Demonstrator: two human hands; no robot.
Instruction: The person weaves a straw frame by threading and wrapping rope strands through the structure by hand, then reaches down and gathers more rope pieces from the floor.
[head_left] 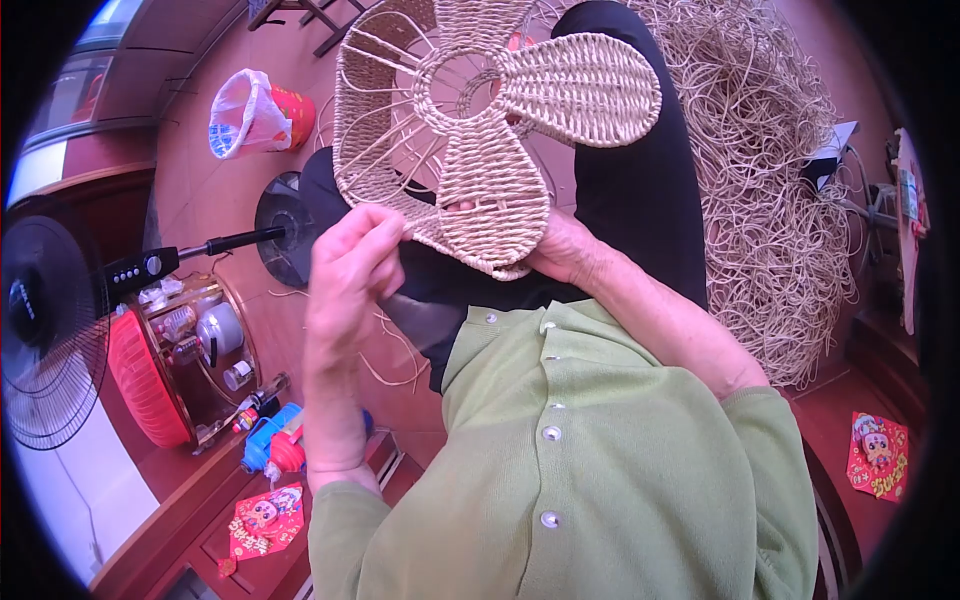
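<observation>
A woven straw piece (495, 200) with petal-shaped panels round an open ring lies over the dark-trousered lap. My right hand (562, 248) grips its lower petal from beneath; most fingers are hidden behind the weave, and a fingertip shows through a gap. Closed in a pinch, my left hand (360, 255) is at the lower left rim of the piece. What its fingers hold is too small to tell. Loose spokes run from the ring to the curved woven side wall (362, 125) at the left.
A large heap of straw cord (765, 200) lies at the right. To the left are a standing fan (45, 310), a lined bin (250, 115) and a rack with a red basin (150, 375). Red paper decorations (265, 520) lie at lower left, near blue and red bottles (270, 435).
</observation>
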